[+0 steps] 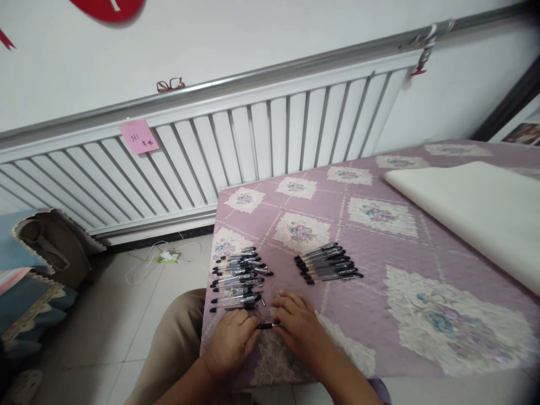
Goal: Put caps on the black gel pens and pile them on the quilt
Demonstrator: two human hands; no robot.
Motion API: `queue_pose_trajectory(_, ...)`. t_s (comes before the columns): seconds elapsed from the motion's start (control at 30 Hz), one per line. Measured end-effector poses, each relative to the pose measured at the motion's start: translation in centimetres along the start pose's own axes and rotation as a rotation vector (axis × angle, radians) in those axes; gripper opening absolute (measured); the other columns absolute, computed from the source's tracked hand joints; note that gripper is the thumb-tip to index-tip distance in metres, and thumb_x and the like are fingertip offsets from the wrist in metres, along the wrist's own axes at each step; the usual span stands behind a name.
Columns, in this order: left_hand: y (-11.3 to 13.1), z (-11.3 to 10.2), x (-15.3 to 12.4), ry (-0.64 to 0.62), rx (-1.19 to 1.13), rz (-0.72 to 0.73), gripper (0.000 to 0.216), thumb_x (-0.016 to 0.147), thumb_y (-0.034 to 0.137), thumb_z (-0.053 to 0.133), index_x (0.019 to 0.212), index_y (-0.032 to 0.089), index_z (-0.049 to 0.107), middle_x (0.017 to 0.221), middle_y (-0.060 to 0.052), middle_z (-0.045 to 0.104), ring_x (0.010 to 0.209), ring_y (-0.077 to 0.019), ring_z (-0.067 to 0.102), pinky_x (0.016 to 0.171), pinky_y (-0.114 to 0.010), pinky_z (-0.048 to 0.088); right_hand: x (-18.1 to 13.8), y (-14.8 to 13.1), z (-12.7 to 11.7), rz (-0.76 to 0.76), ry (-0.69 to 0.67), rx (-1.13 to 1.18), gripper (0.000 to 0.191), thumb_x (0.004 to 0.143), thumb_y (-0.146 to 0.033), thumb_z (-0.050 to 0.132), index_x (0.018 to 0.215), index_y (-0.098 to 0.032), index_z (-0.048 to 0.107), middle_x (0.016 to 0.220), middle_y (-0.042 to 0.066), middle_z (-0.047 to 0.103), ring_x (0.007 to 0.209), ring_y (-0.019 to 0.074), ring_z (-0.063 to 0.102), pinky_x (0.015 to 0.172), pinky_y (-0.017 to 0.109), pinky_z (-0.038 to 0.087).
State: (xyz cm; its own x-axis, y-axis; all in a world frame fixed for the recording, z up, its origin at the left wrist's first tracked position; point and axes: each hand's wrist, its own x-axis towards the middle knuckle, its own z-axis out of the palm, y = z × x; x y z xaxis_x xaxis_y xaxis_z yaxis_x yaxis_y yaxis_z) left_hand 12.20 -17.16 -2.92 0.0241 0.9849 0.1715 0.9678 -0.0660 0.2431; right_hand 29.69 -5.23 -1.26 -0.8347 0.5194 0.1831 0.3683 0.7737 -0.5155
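Slim black pen [265, 325] was held by your left hand [233, 338] and right hand [298, 325], bottom centre; neatly aligned black-and-clear pens [329, 264], right of centre, seemed finished, looser black-and-clear pens [238, 279], left, unfinished.

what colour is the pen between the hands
The pen looks mostly black in the head view.

White wall [261, 34] behind; ribbed white radiator [261, 138] along it, grey metal pipe [295, 70] running above, red-handled valve [426, 54] near right end; dark baseboard [160, 238]; pale tiled floor [139, 315]; purple-clothed table [358, 323] with floral diamonds, close to radiator; blue lace-trimmed cloth [19, 289] at far left.
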Motion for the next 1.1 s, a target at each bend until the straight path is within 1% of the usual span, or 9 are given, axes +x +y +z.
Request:
queue_pose_trajectory(0.07, -0.03, -0.01, 0.00, -0.003, 0.003, -0.003, 0.012, 0.091, 0.023, 0.050, 0.098, 0.024, 0.060, 0.090, -0.002, 0.062, 0.084, -0.0196, 0.057, 0.075, -0.032, 0.044, -0.05, -0.05, 0.03, 0.014, 0.015, 0.016, 0.011, 0.081, -0.020, 0.064, 0.091, -0.024, 0.064, 0.117, 0.003, 0.064, 0.121, 0.0233, 0.046, 0.104, 0.042, 0.030)
queue_pose_trajectory(0.2, -0.10, 0.01, -0.02, -0.006, -0.001, 0.003, 0.014, 0.091, 0.023, 0.050, 0.102, 0.025, 0.059, 0.091, -0.001, 0.062, 0.085, -0.0194, 0.056, 0.076, -0.032, 0.044, -0.10, -0.11, 0.11, 0.029, 0.042, 0.019, 0.028, 0.077, -0.027, 0.069, 0.103, -0.024, 0.063, 0.122, 0.006, 0.062, 0.121, 0.0254, 0.047, 0.103, 0.043, 0.030)
queue_pose_trajectory(0.33, -0.02, -0.13, 0.02, -0.016, 0.017, -0.001, 0.012, 0.091, 0.022, 0.051, 0.099, 0.024, 0.060, 0.090, -0.002, 0.062, 0.084, -0.0200, 0.057, 0.076, -0.033, 0.044, 0.00, 0.03, 0.20, 0.032, 0.013, -0.022, 0.007, 0.084, -0.028, 0.062, 0.089, -0.026, 0.066, 0.115, 0.002, 0.065, 0.122, 0.0254, 0.046, 0.104, 0.046, 0.027)
queue_pose_trajectory(0.37, 0.02, -0.18, 0.04, -0.022, 0.018, -0.003, 0.012, 0.091, 0.022, 0.051, 0.099, 0.023, 0.060, 0.090, -0.002, 0.062, 0.084, -0.0201, 0.057, 0.075, -0.033, 0.044, 0.03, 0.09, 0.21, 0.030, 0.003, -0.023, 0.006, 0.085, -0.026, 0.060, 0.087, -0.026, 0.066, 0.113, 0.001, 0.066, 0.123, 0.0248, 0.045, 0.105, 0.046, 0.026)
queue_pose_trajectory(0.53, 0.08, -0.29, 0.12, -0.022, 0.011, -0.006, 0.012, 0.091, 0.022, 0.051, 0.098, 0.024, 0.060, 0.090, -0.001, 0.063, 0.084, -0.0195, 0.057, 0.075, -0.032, 0.044, 0.02, 0.20, 0.26, 0.032, -0.015, 0.014, 0.013, 0.081, -0.020, 0.064, 0.093, -0.025, 0.064, 0.116, 0.001, 0.065, 0.122, 0.0220, 0.046, 0.105, 0.040, 0.028)
queue_pose_trajectory(0.67, 0.09, -0.20, 0.05, -0.003, 0.013, 0.000, 0.012, 0.091, 0.023, 0.051, 0.097, 0.024, 0.061, 0.088, -0.001, 0.062, 0.082, -0.0193, 0.057, 0.074, -0.031, 0.043, -0.08, -0.09, 0.19, 0.044, -0.005, 0.017, 0.031, 0.078, -0.028, 0.068, 0.108, -0.025, 0.062, 0.124, 0.005, 0.061, 0.123, 0.0245, 0.044, 0.105, 0.042, 0.028)
queue_pose_trajectory(0.83, 0.09, -0.08, 0.06, 0.002, 0.030, -0.005, 0.012, 0.091, 0.024, 0.049, 0.094, 0.023, 0.061, 0.087, -0.001, 0.062, 0.082, -0.0188, 0.057, 0.074, -0.030, 0.043, 0.02, -0.23, -0.04, 0.049, -0.057, -0.028, 0.008, 0.086, -0.026, 0.059, 0.090, -0.026, 0.066, 0.117, 0.001, 0.064, 0.124, 0.0243, 0.044, 0.106, 0.046, 0.025)
queue_pose_trajectory(1.0, 0.09, -0.14, 0.10, 0.005, 0.026, 0.001, 0.012, 0.091, 0.023, 0.049, 0.094, 0.023, 0.061, 0.086, -0.001, 0.062, 0.082, -0.0185, 0.057, 0.073, -0.030, 0.044, -0.05, 0.03, 0.07, 0.016, -0.029, -0.002, 0.010, 0.082, -0.020, 0.062, 0.091, -0.025, 0.064, 0.116, 0.002, 0.064, 0.122, 0.0223, 0.046, 0.104, 0.042, 0.029)
queue_pose_trajectory(1.1, 0.10, -0.18, 0.07, 0.001, 0.013, -0.002, 0.012, 0.092, 0.023, 0.049, 0.095, 0.023, 0.061, 0.087, -0.001, 0.062, 0.082, -0.0189, 0.057, 0.074, -0.031, 0.044, -0.17, 0.00, 0.19, 0.017, 0.013, 0.021, 0.021, 0.079, -0.025, 0.067, 0.100, -0.024, 0.063, 0.119, 0.004, 0.063, 0.121, 0.0236, 0.047, 0.104, 0.042, 0.030)
